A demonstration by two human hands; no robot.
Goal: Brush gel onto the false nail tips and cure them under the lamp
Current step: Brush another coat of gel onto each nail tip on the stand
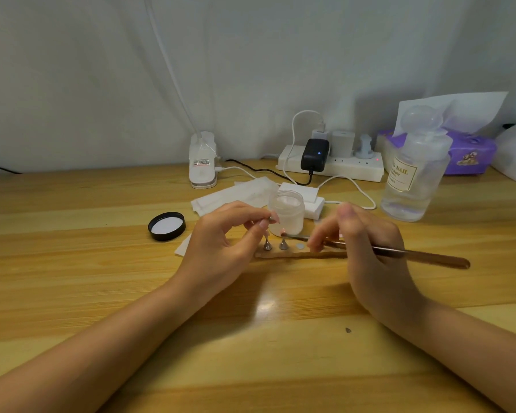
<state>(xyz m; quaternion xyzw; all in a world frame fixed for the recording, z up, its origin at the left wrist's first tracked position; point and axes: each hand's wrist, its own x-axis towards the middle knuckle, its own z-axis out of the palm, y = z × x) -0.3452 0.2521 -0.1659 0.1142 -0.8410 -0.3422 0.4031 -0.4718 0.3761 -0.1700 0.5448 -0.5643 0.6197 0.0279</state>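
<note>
My left hand (227, 234) pinches a small metal stand with a pale false nail tip (274, 217) on its end, lifted just above the wooden holder strip (298, 255). Two metal cone stands (268, 244) remain on the strip, beside a bare round magnet spot (301, 246). My right hand (367, 234) grips a long rose-gold gel brush (423, 255), its bristle end pointing left near the base of the open clear gel jar (287, 210). The white clip-on lamp (202, 159) stands at the back of the table.
The jar's black lid (167, 225) lies upturned at left. White wipes (239, 194) lie behind the jar. A power strip (331, 163) with chargers and cables sits at the back, a clear liquid bottle (414, 171) and purple tissue pack (468, 155) at right.
</note>
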